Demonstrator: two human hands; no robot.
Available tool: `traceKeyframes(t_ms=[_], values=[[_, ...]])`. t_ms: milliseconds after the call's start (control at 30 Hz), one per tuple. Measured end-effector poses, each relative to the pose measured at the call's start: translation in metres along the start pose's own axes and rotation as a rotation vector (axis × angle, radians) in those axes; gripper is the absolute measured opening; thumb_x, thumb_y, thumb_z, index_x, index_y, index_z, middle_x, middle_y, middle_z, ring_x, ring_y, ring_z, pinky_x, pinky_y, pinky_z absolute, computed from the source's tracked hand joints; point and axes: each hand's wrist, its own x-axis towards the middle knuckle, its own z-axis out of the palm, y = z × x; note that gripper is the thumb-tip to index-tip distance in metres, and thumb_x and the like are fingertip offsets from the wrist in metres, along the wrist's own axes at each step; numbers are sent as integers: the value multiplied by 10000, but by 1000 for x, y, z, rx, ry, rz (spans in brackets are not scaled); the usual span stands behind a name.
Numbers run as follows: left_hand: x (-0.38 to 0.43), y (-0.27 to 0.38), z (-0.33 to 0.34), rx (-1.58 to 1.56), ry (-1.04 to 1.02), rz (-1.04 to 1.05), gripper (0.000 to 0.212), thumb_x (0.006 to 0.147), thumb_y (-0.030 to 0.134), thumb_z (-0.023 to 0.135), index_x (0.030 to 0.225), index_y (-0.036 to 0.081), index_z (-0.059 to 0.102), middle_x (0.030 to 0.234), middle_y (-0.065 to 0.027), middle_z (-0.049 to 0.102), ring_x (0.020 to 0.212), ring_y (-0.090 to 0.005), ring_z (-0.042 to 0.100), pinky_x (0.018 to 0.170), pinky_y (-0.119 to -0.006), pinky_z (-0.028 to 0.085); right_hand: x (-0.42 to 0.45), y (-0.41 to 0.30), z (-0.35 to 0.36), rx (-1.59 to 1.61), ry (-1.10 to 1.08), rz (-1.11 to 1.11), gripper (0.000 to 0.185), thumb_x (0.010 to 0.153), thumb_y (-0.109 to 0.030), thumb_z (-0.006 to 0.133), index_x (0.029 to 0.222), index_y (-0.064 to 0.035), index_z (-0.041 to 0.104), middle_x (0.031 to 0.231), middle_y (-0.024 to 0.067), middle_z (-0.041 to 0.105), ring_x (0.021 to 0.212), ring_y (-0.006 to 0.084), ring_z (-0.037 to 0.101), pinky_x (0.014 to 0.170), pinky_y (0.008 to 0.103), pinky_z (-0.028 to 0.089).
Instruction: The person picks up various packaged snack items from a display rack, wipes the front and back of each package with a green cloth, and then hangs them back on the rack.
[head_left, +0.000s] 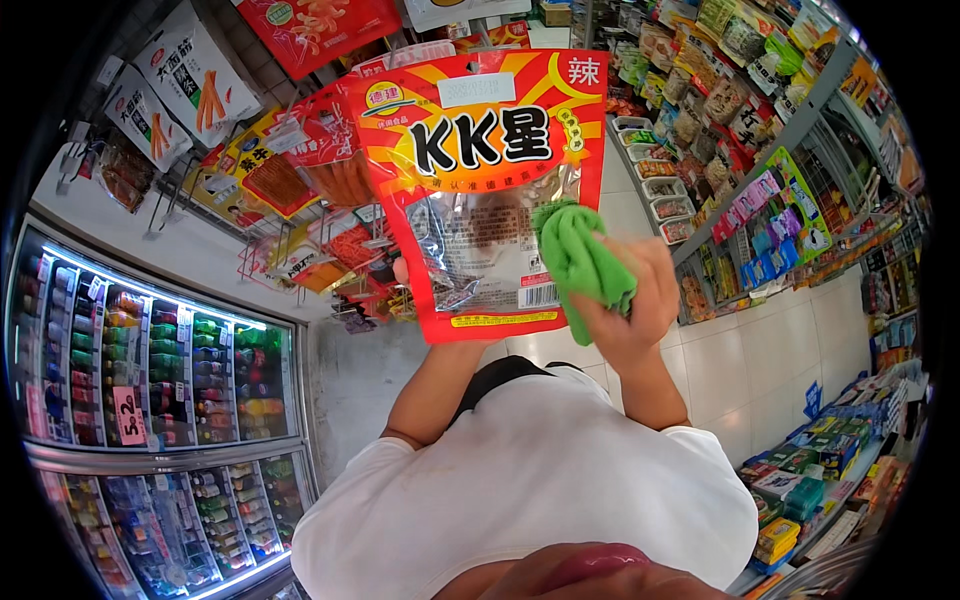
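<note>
A red and yellow plastic snack bag (480, 187) with a clear window is held up flat before my chest. Behind it is my left hand (402, 271), mostly hidden, with only a fingertip showing at the bag's left edge; it supports the bag from the back. In my right hand (637, 300) is a bunched green cloth (581, 255), which lies against the right side of the bag's window. The right hand looks slightly blurred. The bag bears large printed writing and a white date sticker near its top.
Hanging snack packets (202, 82) fill wire hooks at the upper left. A lit glass-door drinks fridge (165, 360) stands at the left. Shelves of packaged food (720, 97) line the right, above a tiled floor (739, 360). Boxed goods (787, 480) sit at the lower right.
</note>
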Motion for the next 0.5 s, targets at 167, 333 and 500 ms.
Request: traceKeyframes(t_ms=[167, 333, 500], values=[[1, 3, -3, -247, -200, -104, 1032, 671, 830, 559, 1376, 88, 422, 1327, -169, 501, 1166, -352, 515, 990, -535, 427, -11, -7, -1, 74, -204, -122, 523, 550, -153, 845, 1038, -51, 687, 762, 46, 595, 593, 192, 531, 502, 288, 418], [8, 3, 0, -71, -142, -100, 1051, 664, 827, 570, 1396, 94, 397, 1295, -173, 527, 1153, -340, 530, 978, -538, 434, 3, 17, 6, -19, 76, 4, 526, 531, -160, 844, 1019, -43, 685, 752, 56, 593, 588, 205, 534, 484, 309, 412], [11, 3, -6, -111, -176, -66, 1039, 672, 805, 587, 1400, 90, 394, 1324, -172, 508, 1165, -339, 523, 985, -536, 430, -6, -2, 1, 103, -148, -73, 504, 526, -173, 845, 993, -61, 693, 748, 47, 592, 580, 198, 515, 480, 305, 407]])
